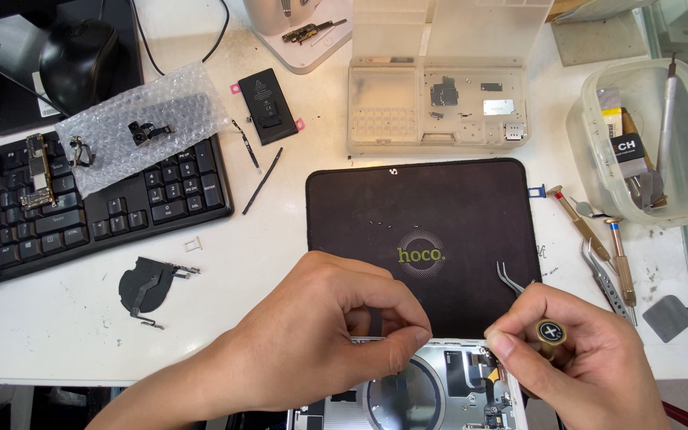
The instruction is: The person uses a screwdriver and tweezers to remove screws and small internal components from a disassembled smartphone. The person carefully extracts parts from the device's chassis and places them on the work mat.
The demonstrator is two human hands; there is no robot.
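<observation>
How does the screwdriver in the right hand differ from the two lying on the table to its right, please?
The gold-capped screwdriver stands nearly upright, gripped by the right hand over the opened phone chassis; the two brass-handled screwdrivers lie flat and untouched on the white table. The held one shows mainly its cross-marked end cap; the lying ones show their full length. All have brass-coloured handles.

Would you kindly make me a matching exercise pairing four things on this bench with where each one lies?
Things:
1. Bubble wrap
2. Battery
3. Tweezers
4. Screwdriver

Places:
A. In the right hand
B. On the black mat, beside the right hand
C. Across the keyboard's top edge
D. On the white table, between the keyboard and the clear parts box

Pairs: 1-C, 2-D, 3-B, 4-A
</observation>
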